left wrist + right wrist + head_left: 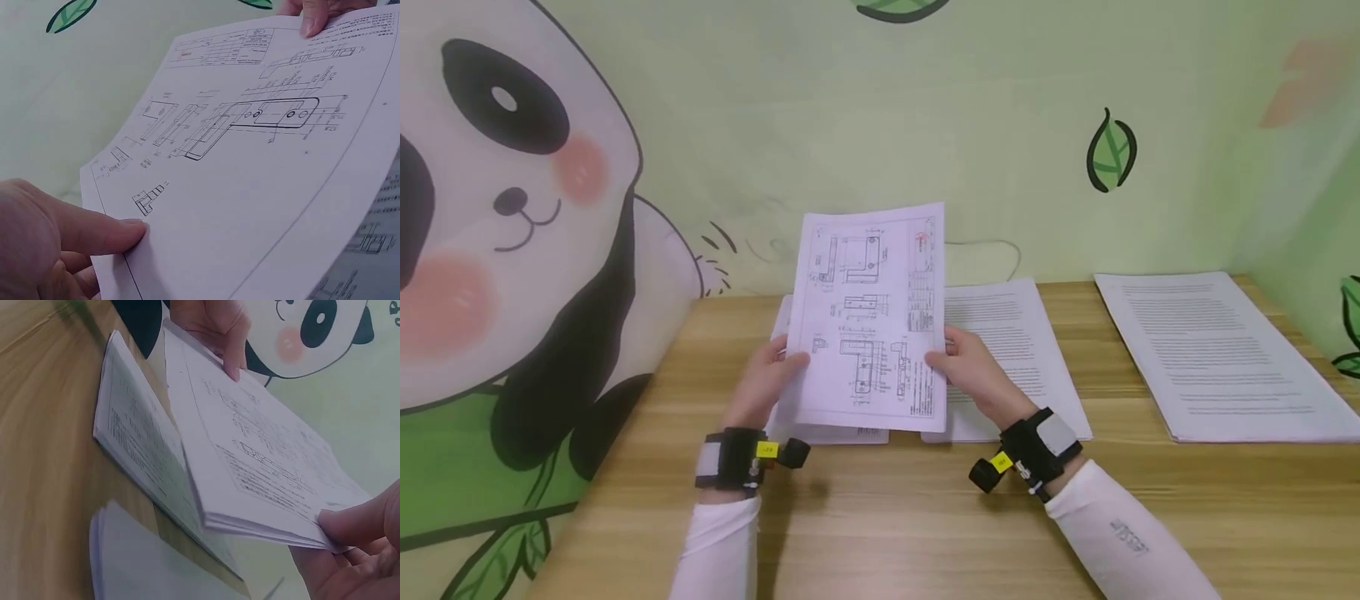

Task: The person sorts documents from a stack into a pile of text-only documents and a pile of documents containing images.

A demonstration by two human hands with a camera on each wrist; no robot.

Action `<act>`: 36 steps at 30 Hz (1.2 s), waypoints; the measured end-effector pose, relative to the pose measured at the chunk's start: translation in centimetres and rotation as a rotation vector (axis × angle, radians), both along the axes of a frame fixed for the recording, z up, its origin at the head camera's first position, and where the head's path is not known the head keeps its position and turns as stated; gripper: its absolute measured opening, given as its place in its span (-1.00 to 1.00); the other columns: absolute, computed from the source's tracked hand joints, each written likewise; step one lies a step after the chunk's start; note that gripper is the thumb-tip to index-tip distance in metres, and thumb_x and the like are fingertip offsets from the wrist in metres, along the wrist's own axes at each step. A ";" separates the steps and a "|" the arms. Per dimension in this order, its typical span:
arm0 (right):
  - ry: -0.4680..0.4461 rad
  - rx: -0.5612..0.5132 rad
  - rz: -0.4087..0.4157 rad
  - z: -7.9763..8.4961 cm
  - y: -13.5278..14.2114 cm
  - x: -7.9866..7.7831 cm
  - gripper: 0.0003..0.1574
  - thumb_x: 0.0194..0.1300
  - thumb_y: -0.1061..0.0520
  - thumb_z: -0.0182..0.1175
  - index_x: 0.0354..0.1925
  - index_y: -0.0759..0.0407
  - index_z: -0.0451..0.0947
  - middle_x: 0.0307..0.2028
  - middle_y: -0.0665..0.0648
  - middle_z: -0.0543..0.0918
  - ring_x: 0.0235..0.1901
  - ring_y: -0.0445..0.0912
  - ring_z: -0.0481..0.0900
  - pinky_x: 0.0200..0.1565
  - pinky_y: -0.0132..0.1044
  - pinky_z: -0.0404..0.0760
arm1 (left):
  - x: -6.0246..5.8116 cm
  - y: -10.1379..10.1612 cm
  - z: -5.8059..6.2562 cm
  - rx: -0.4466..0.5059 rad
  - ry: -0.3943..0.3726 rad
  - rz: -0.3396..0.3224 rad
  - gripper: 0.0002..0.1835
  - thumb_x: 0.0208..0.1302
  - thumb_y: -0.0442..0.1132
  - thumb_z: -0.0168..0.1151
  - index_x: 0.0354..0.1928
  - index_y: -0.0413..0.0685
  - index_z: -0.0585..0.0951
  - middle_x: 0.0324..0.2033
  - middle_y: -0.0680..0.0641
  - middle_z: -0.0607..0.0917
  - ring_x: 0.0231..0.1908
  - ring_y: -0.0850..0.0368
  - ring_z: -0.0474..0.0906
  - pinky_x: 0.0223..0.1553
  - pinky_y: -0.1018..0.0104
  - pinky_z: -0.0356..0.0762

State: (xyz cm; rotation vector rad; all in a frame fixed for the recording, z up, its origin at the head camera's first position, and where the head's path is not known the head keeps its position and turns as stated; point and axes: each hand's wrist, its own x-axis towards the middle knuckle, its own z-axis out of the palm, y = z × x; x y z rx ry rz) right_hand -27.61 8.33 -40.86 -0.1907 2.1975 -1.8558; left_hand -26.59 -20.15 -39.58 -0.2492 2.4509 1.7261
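Observation:
Both hands hold a thin stack of printed sheets (842, 317) raised above the table, its top page showing technical drawings of an L-shaped part. My left hand (765, 375) grips the left edge, thumb on top and fingers underneath. On the opposite edge my right hand (977, 371) pinches the sheets the same way. Several layers of paper show along the lower edge in the right wrist view, where the right thumb (356, 522) presses on the top page. Beneath the held sheets lies another stack of drawings (140, 425), partly hidden in the head view.
A stack of text pages (1000, 358) lies on the wooden table (880, 533) just right of the drawings. Farther right is another text stack (1217, 350). Behind the table stands a wall (880, 125) with painted leaves and a panda; a thin cable (992, 242) runs along it.

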 end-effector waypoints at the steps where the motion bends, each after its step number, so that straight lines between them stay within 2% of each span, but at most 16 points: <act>1: 0.002 0.000 -0.017 0.0 -0.5 0.0 -0.42 0.33 0.22 0.02 0.30 0.04 0.28 -0.02 0.21 0.65 -0.13 -0.01 0.65 -0.16 -0.27 0.58 | 0.1 -0.4 0.1 -0.019 -0.009 0.012 -0.45 0.32 -0.12 0.06 0.32 -0.05 0.30 0.19 -0.16 0.49 0.16 -0.09 0.40 0.27 -0.11 0.28; 4: -0.005 -0.010 -0.091 -0.2 -2.0 0.0 -0.44 0.29 0.20 0.09 0.26 0.09 0.35 -0.05 0.24 0.67 -0.16 0.01 0.67 -0.22 -0.27 0.62 | 0.4 -1.4 0.3 -0.043 -0.048 0.060 -0.46 0.30 -0.07 0.08 0.29 -0.03 0.34 0.17 -0.14 0.50 0.15 -0.09 0.40 0.26 -0.12 0.28; 7: -0.012 -0.017 -0.159 -0.7 -3.4 0.1 -0.47 0.26 0.19 0.13 0.20 0.17 0.40 -0.05 0.27 0.67 -0.16 0.02 0.67 -0.20 -0.25 0.63 | 0.7 -2.3 0.4 -0.065 -0.073 0.082 -0.48 0.31 -0.05 0.07 0.28 0.02 0.36 0.14 -0.12 0.51 0.12 -0.09 0.40 0.22 -0.12 0.30; 9: -0.017 0.001 -0.180 -1.1 -4.2 0.1 -0.49 0.26 0.19 0.13 0.19 0.17 0.41 -0.07 0.26 0.68 -0.18 0.00 0.67 -0.21 -0.28 0.61 | 0.9 -2.7 0.3 -0.086 -0.088 0.104 -0.48 0.31 -0.04 0.07 0.29 0.04 0.35 0.12 -0.12 0.51 0.11 -0.09 0.40 0.20 -0.10 0.30; 12: -0.009 0.042 -0.168 -1.7 -5.2 0.1 -0.46 0.28 0.21 0.06 0.24 0.15 0.37 -0.08 0.24 0.68 -0.25 -0.04 0.66 -0.35 -0.35 0.56 | 1.1 -3.2 0.1 -0.107 -0.093 0.119 -0.47 0.33 -0.05 0.04 0.31 0.02 0.33 0.12 -0.14 0.51 0.09 -0.10 0.40 0.17 -0.08 0.32; 17: 0.040 0.097 -0.100 -2.6 -6.3 0.1 -0.35 0.27 0.29 0.00 0.33 0.14 0.24 -0.04 0.28 0.67 -0.32 -0.05 0.66 -0.55 -0.40 0.42 | 1.1 -4.2 -0.5 -0.136 -0.119 0.138 -0.44 0.34 -0.02 0.01 0.34 0.00 0.28 0.11 -0.15 0.51 0.07 -0.10 0.43 0.13 -0.02 0.37; 20: 0.078 0.150 -0.078 -3.2 -6.7 0.0 -0.28 0.26 0.30 0.02 0.37 0.22 0.14 -0.01 0.33 0.65 -0.28 -0.04 0.66 -0.51 -0.41 0.46 | 0.9 -4.7 -1.2 -0.146 -0.145 0.148 -0.43 0.33 -0.02 0.03 0.34 -0.02 0.28 0.12 -0.16 0.51 0.07 -0.11 0.44 0.13 -0.03 0.38; 24: 0.076 0.191 -0.081 -4.0 -7.2 -0.1 -0.22 0.25 0.28 0.05 0.39 0.30 0.04 0.00 0.33 0.63 -0.28 -0.06 0.63 -0.47 -0.42 0.49 | 0.7 -5.3 -2.3 -0.165 -0.166 0.156 -0.46 0.33 -0.04 0.03 0.31 -0.04 0.33 0.12 -0.18 0.52 0.06 -0.14 0.45 0.12 -0.05 0.38; 30: 0.070 0.198 -0.136 -4.2 -7.8 -0.4 -0.29 0.21 0.30 0.08 0.33 0.29 0.21 -0.13 0.28 0.69 -0.45 -0.12 0.58 -0.54 -0.42 0.49 | 0.9 -5.2 -2.9 -0.211 -0.122 0.151 -0.51 0.34 -0.09 -0.01 0.27 -0.10 0.37 0.09 -0.25 0.53 0.03 -0.17 0.46 0.02 -0.05 0.43; 33: 0.069 0.201 -0.145 -4.2 -7.9 -0.5 -0.33 0.21 0.33 0.06 0.31 0.30 0.25 -0.12 0.29 0.69 -0.44 -0.13 0.60 -0.51 -0.40 0.60 | 0.8 -5.1 -2.9 -0.205 -0.122 0.165 -0.51 0.33 -0.11 -0.01 0.28 -0.09 0.36 0.09 -0.25 0.53 0.03 -0.17 0.46 0.02 -0.05 0.43; 36: 0.050 0.200 -0.141 -4.0 -7.8 -0.4 -0.35 0.22 0.32 0.05 0.30 0.27 0.28 -0.06 0.29 0.67 -0.41 -0.10 0.65 -0.44 -0.35 0.69 | 0.7 -5.0 -2.9 -0.193 -0.116 0.188 -0.48 0.33 -0.14 -0.02 0.31 -0.10 0.32 0.14 -0.28 0.48 0.08 -0.22 0.42 0.10 -0.14 0.39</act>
